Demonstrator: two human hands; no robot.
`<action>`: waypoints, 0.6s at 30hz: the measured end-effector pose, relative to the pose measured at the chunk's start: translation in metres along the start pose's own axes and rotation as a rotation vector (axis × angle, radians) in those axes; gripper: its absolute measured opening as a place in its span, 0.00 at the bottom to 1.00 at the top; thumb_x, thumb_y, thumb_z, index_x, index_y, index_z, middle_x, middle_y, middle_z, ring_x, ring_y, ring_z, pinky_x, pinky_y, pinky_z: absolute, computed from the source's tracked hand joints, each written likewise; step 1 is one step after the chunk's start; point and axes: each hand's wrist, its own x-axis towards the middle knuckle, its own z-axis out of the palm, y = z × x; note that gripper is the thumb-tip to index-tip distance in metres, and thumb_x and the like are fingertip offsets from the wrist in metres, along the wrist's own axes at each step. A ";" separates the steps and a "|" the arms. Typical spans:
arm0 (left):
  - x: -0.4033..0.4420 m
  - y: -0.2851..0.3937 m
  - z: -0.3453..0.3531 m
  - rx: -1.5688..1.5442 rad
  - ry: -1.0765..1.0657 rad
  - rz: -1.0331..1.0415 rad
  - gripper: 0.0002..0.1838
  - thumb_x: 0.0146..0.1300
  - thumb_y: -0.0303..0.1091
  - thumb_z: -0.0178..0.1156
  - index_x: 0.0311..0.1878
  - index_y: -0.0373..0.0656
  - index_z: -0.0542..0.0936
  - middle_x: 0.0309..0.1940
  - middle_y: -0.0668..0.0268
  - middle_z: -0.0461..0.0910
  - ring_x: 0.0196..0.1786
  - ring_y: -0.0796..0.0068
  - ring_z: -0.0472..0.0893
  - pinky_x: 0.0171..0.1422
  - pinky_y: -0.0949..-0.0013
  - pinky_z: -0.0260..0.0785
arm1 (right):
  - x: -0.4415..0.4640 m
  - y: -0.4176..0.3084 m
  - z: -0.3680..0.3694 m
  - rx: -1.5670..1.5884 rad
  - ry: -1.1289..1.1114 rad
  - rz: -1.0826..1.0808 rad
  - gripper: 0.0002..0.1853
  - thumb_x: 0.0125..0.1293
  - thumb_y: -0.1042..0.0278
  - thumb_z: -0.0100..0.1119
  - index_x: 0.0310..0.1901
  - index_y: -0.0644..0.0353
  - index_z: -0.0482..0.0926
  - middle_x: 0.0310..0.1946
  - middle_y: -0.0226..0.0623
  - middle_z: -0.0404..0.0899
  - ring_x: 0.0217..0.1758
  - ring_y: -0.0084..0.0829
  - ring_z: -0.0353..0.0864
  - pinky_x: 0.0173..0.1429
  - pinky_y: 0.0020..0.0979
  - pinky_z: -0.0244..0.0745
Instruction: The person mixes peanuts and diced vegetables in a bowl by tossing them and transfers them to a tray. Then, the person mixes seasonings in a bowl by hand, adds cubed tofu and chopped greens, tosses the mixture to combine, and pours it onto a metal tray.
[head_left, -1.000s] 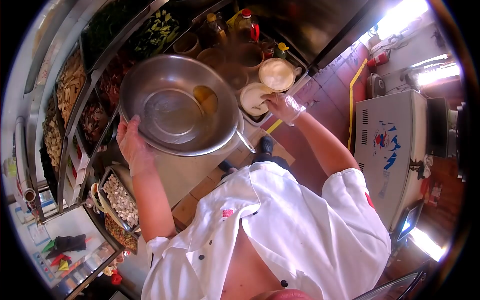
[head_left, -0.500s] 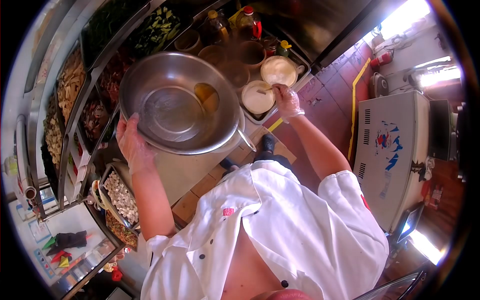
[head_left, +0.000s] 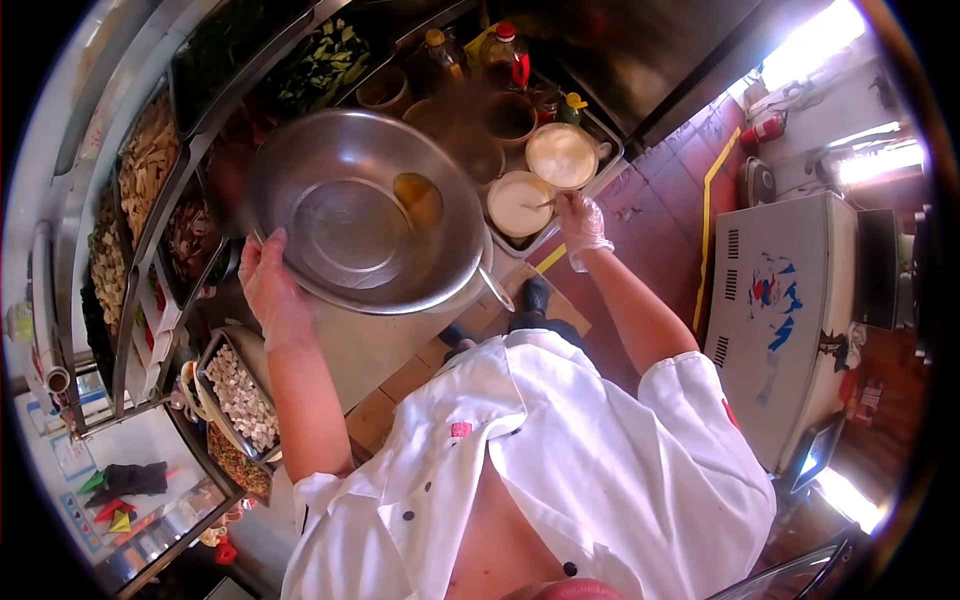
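Observation:
A wide steel bowl (head_left: 320,150) is tilted toward me, with a small pool of yellow-brown liquid (head_left: 420,198) on its inner wall. My gloved left hand (head_left: 270,285) grips its lower left rim, thumb on the edge. To the right, my gloved right hand (head_left: 580,225) is closed on the handle of a small spoon (head_left: 545,205), whose tip is in a round tub of white powder (head_left: 516,202). Just behind that tub sits another tub of pale powder (head_left: 561,155).
Bottles with a red cap (head_left: 505,50) and other seasoning pots share a metal tray (head_left: 600,165). Along the left are pans of cut greens (head_left: 320,55), pale strips (head_left: 150,165) and white cubes (head_left: 240,395). A white chest freezer (head_left: 770,320) stands at right.
My right hand has moved slightly down, and the spoon's handle lies at a different angle over the powder tub. The bowl and my left hand have shifted slightly right and down.

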 end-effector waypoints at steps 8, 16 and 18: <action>-0.001 0.002 0.000 0.006 0.013 -0.037 0.21 0.65 0.22 0.59 0.62 0.38 0.78 0.57 0.61 0.81 0.58 0.67 0.79 0.67 0.63 0.70 | 0.001 -0.001 0.017 0.033 0.166 0.401 0.13 0.71 0.60 0.58 0.44 0.61 0.84 0.37 0.51 0.85 0.41 0.47 0.85 0.49 0.43 0.77; 0.005 -0.006 -0.008 0.003 -0.009 -0.002 0.21 0.67 0.23 0.59 0.63 0.38 0.77 0.55 0.61 0.81 0.56 0.69 0.80 0.65 0.66 0.71 | 0.006 -0.036 -0.027 0.267 0.273 0.446 0.10 0.74 0.63 0.56 0.44 0.60 0.82 0.27 0.31 0.82 0.28 0.22 0.77 0.33 0.29 0.72; 0.002 -0.003 -0.005 -0.010 -0.027 -0.002 0.20 0.67 0.22 0.58 0.63 0.37 0.77 0.55 0.61 0.82 0.56 0.70 0.80 0.64 0.66 0.72 | 0.008 -0.039 -0.034 0.294 0.296 0.445 0.11 0.74 0.61 0.57 0.43 0.59 0.82 0.27 0.32 0.82 0.27 0.22 0.77 0.33 0.28 0.72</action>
